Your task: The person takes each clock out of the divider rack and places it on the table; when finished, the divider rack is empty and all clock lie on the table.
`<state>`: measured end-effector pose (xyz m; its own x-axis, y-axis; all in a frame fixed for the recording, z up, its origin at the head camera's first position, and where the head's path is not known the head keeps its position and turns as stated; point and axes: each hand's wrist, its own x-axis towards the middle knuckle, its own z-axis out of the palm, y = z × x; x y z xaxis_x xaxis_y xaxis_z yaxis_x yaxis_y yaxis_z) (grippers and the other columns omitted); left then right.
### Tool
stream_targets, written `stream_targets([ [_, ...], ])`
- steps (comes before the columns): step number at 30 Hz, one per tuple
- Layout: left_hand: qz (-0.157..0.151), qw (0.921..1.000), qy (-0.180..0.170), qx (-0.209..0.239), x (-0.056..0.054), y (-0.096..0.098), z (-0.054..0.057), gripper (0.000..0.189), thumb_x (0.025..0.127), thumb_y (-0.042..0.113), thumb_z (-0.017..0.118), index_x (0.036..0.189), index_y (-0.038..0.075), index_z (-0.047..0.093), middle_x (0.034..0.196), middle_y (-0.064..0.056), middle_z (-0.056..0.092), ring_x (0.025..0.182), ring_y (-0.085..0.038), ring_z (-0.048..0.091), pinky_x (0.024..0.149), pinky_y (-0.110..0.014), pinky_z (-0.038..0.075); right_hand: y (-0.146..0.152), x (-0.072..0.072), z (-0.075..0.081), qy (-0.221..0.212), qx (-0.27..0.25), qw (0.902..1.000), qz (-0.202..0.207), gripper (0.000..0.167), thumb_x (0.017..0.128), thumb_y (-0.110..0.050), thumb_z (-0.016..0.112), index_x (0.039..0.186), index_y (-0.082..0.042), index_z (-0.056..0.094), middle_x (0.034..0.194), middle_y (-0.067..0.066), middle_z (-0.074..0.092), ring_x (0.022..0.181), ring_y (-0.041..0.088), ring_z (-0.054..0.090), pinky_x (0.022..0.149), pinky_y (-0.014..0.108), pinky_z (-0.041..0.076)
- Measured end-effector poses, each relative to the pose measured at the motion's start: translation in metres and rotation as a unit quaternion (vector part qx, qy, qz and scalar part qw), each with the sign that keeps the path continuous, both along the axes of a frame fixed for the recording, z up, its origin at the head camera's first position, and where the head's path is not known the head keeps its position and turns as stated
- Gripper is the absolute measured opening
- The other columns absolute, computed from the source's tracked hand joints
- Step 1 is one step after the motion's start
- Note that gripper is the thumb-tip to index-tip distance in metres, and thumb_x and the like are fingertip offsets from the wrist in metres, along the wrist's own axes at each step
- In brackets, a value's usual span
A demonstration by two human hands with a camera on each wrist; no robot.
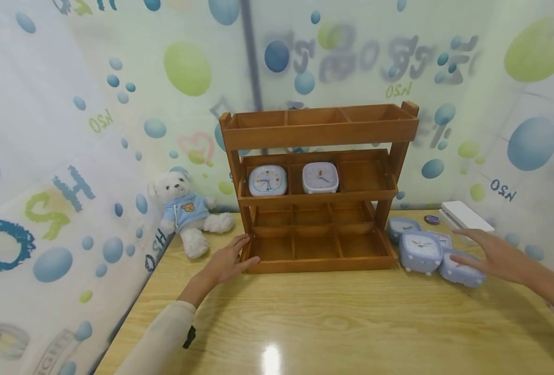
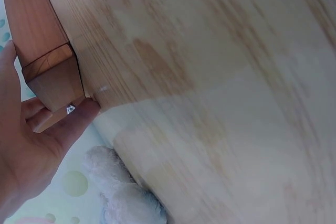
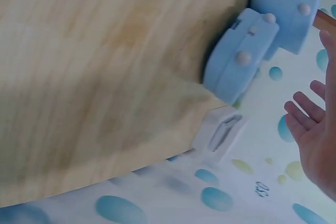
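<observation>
A brown wooden tiered shelf [image 1: 321, 136] with divided compartments stands on the table. My left hand [image 1: 227, 260] holds its lower left front corner, thumb in front and fingers at the side; the left wrist view shows that wooden corner [image 2: 55, 77] between thumb and fingers. Two square alarm clocks, a white-faced one [image 1: 267, 180] and a pale one [image 1: 320, 177], sit in the middle tier's left and middle compartments. My right hand [image 1: 502, 255], fingers spread, hovers over the blue clocks beside the shelf, nearest the rightmost clock [image 1: 462, 268]. Another blue clock [image 1: 420, 252] stands left of it.
A further blue clock [image 1: 402, 229] is partly hidden behind the front ones. Behind them lie a white box [image 1: 466, 216] and a small dark round object [image 1: 431, 220]. A white teddy bear [image 1: 188, 211] in a blue hoodie sits left of the shelf. Patterned curtains hang around the table [image 1: 333, 323].
</observation>
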<state>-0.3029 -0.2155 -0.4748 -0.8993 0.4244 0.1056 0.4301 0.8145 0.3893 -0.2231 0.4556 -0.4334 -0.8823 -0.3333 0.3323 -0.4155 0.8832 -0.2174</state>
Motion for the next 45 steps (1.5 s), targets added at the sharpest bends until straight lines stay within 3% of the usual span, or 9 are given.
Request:
stream_targets([
  [4, -0.002, 1.0, 0.001, 0.002, 0.0, 0.0, -0.001, 0.088, 0.099, 0.064, 0.059, 0.16, 0.003, 0.039, 0.167, -0.011, 0.033, 0.13, -0.042, 0.058, 0.109, -0.055, 0.045, -0.005, -0.005, 0.008, 0.016, -0.014, 0.9997, 0.013, 0.069, 0.085, -0.028, 0.087, 0.138, 0.004, 0.059, 0.135, 0.031, 0.06, 0.117, 0.055, 0.058, 0.088, 0.062, 0.047],
  [6, 0.0, 1.0, 0.0, 0.003, 0.0, 0.0, -0.001, 0.089, 0.099, 0.064, 0.059, 0.16, 0.003, 0.039, 0.167, -0.011, 0.033, 0.13, -0.042, 0.058, 0.109, -0.055, 0.045, -0.01, -0.009, 0.013, 0.031, -0.02, 0.999, 0.027, 0.068, 0.084, -0.026, 0.088, 0.138, 0.003, 0.06, 0.136, 0.029, 0.061, 0.117, 0.053, 0.058, 0.101, 0.045, 0.048],
  [8, 0.001, 1.0, -0.001, 0.003, 0.0, 0.0, -0.001, 0.089, 0.098, 0.065, 0.058, 0.16, 0.004, 0.039, 0.167, -0.011, 0.033, 0.13, -0.042, 0.058, 0.109, -0.055, 0.045, -0.016, -0.012, 0.019, 0.048, -0.009, 0.9983, 0.033, 0.068, 0.082, -0.026, 0.089, 0.138, 0.002, 0.061, 0.135, 0.027, 0.062, 0.114, 0.051, 0.062, 0.099, 0.039, 0.049],
  [11, 0.003, 1.0, -0.004, 0.003, 0.0, 0.0, 0.0, 0.09, 0.098, 0.067, 0.057, 0.16, 0.004, 0.038, 0.167, -0.01, 0.033, 0.131, -0.042, 0.057, 0.109, -0.055, 0.045, -0.026, -0.017, 0.03, 0.06, 0.0, 0.9972, 0.044, 0.069, 0.08, -0.025, 0.09, 0.137, 0.002, 0.061, 0.133, 0.029, 0.063, 0.111, 0.05, 0.064, 0.098, 0.042, 0.052],
  [14, 0.003, 1.0, -0.005, 0.003, 0.0, 0.0, 0.0, 0.091, 0.098, 0.067, 0.057, 0.16, 0.005, 0.038, 0.167, -0.01, 0.032, 0.131, -0.042, 0.057, 0.109, -0.056, 0.045, -0.036, -0.021, 0.041, 0.05, 0.005, 0.9976, 0.047, 0.069, 0.082, -0.026, 0.09, 0.137, 0.003, 0.06, 0.133, 0.031, 0.062, 0.112, 0.051, 0.063, 0.088, 0.065, 0.05],
  [20, 0.003, 1.0, -0.005, 0.002, 0.0, -0.001, -0.001, 0.092, 0.097, 0.069, 0.057, 0.161, 0.005, 0.038, 0.168, -0.01, 0.032, 0.128, -0.041, 0.06, 0.108, -0.055, 0.046, -0.059, -0.032, 0.063, 0.034, 0.001, 0.9978, 0.057, 0.068, 0.087, -0.028, 0.086, 0.141, 0.002, 0.058, 0.135, 0.028, 0.062, 0.119, 0.049, 0.061, 0.092, 0.066, 0.049],
  [26, 0.005, 1.0, -0.007, 0.004, 0.001, -0.001, 0.0, 0.091, 0.098, 0.068, 0.057, 0.161, 0.006, 0.038, 0.168, -0.009, 0.032, 0.125, -0.039, 0.062, 0.107, -0.054, 0.046, -0.081, -0.043, 0.083, 0.062, 0.007, 0.9943, 0.086, 0.072, 0.084, -0.024, 0.088, 0.145, -0.002, 0.058, 0.138, 0.026, 0.062, 0.111, 0.044, 0.067, 0.088, 0.061, 0.053],
  [35, 0.01, 0.9999, -0.007, 0.005, 0.002, -0.002, 0.001, 0.09, 0.098, 0.068, 0.058, 0.161, 0.007, 0.038, 0.168, -0.008, 0.032, 0.119, -0.037, 0.066, 0.106, -0.054, 0.047, -0.12, -0.059, 0.112, 0.181, 0.028, 0.9658, 0.184, 0.077, 0.072, -0.015, 0.094, 0.141, -0.002, 0.062, 0.132, 0.015, 0.069, 0.103, 0.031, 0.072, 0.075, 0.044, 0.057],
  [45, 0.007, 1.0, -0.004, -0.005, 0.001, -0.002, 0.0, 0.088, 0.099, 0.066, 0.057, 0.162, 0.008, 0.037, 0.168, -0.008, 0.032, 0.104, -0.028, 0.07, 0.105, -0.052, 0.049, -0.165, -0.072, 0.139, 0.043, 0.012, 0.9917, 0.121, 0.073, 0.091, -0.037, 0.083, 0.15, -0.007, 0.054, 0.147, 0.019, 0.057, 0.121, 0.043, 0.062, 0.094, 0.059, 0.052],
])
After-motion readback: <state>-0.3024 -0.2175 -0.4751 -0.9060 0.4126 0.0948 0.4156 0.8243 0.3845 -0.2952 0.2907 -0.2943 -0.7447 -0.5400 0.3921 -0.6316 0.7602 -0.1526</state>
